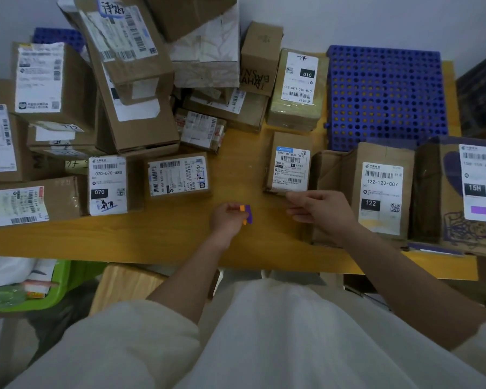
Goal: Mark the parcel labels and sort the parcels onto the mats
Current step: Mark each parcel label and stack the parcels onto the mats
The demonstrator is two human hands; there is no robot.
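Left hand (227, 217) pinches markers (246, 214); right hand (317, 210), fingers loose, touches box (289, 164) at 12 o'clock.

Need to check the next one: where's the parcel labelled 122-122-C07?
The 122-122-C07 parcel stands on the right of the head view, just right of the right hand, below the blue mat.

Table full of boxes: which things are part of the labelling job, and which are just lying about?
Part of the job:
- left hand holding purple and orange markers
- right hand at a small parcel
- blue mat

Lying about:
- green bin
- wooden crate
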